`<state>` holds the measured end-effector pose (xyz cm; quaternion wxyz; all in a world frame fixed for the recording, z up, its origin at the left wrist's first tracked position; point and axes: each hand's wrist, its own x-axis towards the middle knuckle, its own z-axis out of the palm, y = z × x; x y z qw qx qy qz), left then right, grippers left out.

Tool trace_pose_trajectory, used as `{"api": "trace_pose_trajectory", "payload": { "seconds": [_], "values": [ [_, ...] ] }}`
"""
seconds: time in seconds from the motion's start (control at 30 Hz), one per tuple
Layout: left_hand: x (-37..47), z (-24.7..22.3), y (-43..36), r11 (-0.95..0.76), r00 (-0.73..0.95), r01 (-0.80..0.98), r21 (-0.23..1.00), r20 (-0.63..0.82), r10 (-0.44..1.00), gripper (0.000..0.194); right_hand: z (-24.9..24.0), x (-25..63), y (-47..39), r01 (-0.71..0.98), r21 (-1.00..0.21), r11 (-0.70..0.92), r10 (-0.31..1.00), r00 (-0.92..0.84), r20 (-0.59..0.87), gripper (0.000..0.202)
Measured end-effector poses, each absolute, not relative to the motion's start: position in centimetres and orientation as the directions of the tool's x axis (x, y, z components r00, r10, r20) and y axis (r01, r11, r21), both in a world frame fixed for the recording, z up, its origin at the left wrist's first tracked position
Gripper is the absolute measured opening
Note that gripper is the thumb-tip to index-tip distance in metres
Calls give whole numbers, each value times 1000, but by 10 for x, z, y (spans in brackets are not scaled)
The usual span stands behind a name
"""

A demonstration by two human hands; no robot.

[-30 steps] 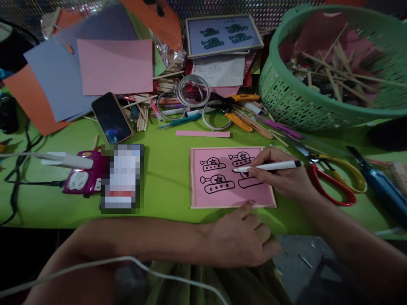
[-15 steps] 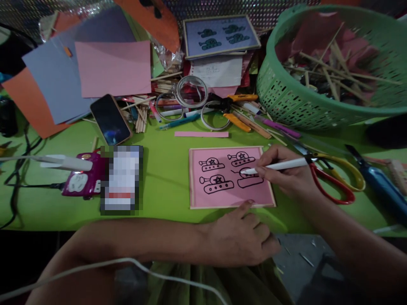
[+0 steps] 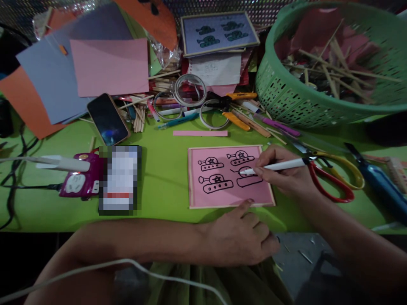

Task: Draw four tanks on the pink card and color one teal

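A pink card [image 3: 219,197] edged with thin wooden strips lies flat on the green table. It bears several black tank outlines, three of them with a star inside and one at lower right only partly drawn. My right hand [image 3: 282,169] is closed around a white marker [image 3: 286,164], its tip touching that partly drawn tank. At the card's lower edge rests my left hand [image 3: 244,231]; its index fingertip presses on the card while the other fingers curl loosely, holding nothing. Red-and-yellow-handled scissors [image 3: 333,186] lie just beyond my right hand.
A green basket [image 3: 286,97] of sticks and scraps stands at back right. Tape rolls [image 3: 190,91], pens and sticks crowd the back. A framed blue card [image 3: 222,34], coloured paper [image 3: 110,67], two phones [image 3: 108,118] and a purple power socket [image 3: 79,178] surround the workspace.
The view has shifted very slightly. Both hands keep their places, and the marker tip stays on the lower-right tank with no clear new line.
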<state>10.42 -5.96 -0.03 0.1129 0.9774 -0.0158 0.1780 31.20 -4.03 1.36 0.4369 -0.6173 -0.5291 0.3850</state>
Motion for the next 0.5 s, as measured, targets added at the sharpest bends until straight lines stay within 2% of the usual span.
{"api": "trace_pose_trajectory", "payload": {
  "seconds": [0.5],
  "values": [
    [104, -1, -60, -972, 931, -68, 223, 366, 19, 17, 19, 307, -40, 364, -931, -21, 996, 92, 14, 20]
  ]
}}
